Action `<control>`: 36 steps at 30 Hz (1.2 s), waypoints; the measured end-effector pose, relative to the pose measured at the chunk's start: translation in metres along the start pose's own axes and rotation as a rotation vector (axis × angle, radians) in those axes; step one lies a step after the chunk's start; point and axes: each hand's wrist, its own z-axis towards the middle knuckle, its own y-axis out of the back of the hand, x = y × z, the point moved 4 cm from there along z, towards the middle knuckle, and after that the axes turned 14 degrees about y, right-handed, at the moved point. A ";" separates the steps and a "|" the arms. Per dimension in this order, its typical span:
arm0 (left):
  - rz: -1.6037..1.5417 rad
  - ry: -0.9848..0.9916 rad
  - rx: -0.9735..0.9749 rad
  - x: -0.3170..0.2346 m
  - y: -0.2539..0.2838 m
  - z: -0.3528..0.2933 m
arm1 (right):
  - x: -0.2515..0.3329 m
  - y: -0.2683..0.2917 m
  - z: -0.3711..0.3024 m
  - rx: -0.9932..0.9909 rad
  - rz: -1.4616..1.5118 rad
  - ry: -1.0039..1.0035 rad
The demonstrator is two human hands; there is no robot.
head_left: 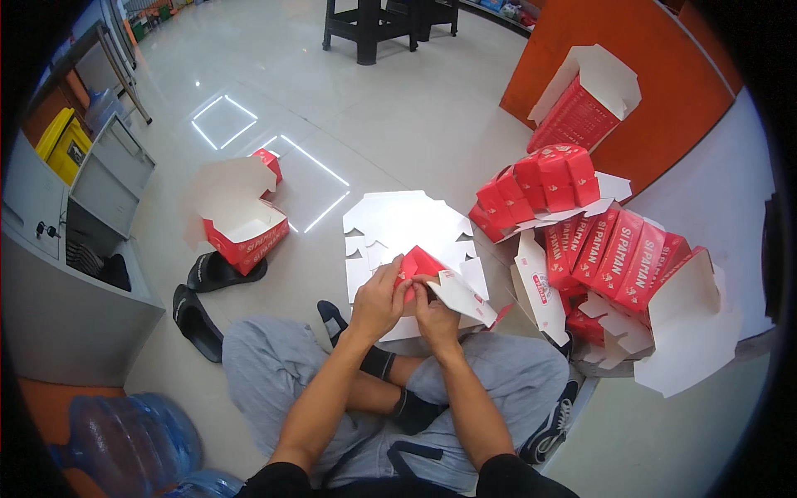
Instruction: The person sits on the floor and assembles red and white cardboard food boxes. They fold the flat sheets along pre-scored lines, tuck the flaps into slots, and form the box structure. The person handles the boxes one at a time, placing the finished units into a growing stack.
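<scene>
Between my two hands is a partly folded cardboard box (461,296), red outside and white inside, tilted over my crossed legs. My left hand (378,303) grips its red left side, with the fingers closed along the edge. Close by, my right hand (437,319) pinches the near edge, and its thumb and fingertips almost meet those of the left. A red panel stands up at the fingertips, while a white flap leans out to the right. Under the box, flat white cardboard blanks (398,217) with notched edges lie on the floor.
Folded red boxes (618,257) are heaped at the right, beside an orange panel (664,83). One open box (249,241) rests by black slippers (199,319) on the left. Water jugs (137,440) and a grey cabinet (75,324) border the left side. Black stools (365,29) stand far off.
</scene>
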 end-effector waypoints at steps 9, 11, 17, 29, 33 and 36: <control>-0.108 0.246 0.253 0.007 0.004 0.011 | -0.012 0.004 0.002 -0.279 0.506 -0.351; -0.168 0.319 0.265 0.018 0.003 0.018 | -0.022 0.012 0.000 0.014 0.437 -0.417; -0.549 0.217 0.304 0.025 0.002 0.027 | -0.004 0.010 0.002 0.109 0.505 -0.451; -0.599 0.293 0.228 0.030 -0.001 0.021 | -0.006 -0.003 -0.002 0.082 0.454 -0.374; -0.198 -0.029 -0.068 0.010 -0.005 0.005 | 0.013 -0.001 0.007 0.164 0.701 -0.348; -0.482 0.184 0.183 0.015 -0.005 0.011 | 0.032 0.004 0.011 0.292 0.798 -0.398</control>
